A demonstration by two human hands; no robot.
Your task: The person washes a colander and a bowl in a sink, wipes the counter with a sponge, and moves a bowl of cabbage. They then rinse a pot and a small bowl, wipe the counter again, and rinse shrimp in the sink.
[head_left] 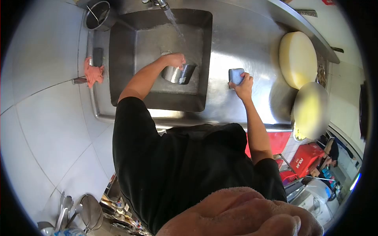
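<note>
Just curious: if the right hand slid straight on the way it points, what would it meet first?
The right hand, gripping the blue sponge, would likely cross bare steel counter to its back rim.

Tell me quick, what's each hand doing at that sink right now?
Left hand holds metal cup in the sink, beside the running water. Right hand grips blue sponge on the steel counter. Nothing blocking either.

Bright even indoor light, heavy fisheye view

Black vignette rings the corners; wall tiles and counter edges bow outward. Soft glare on the steel counter (252, 43) and sink (122, 59) rim, basin floor darker. One round yellow patch (311, 110) at right is blurred out; bottom foreground is soft, out of focus.
</note>
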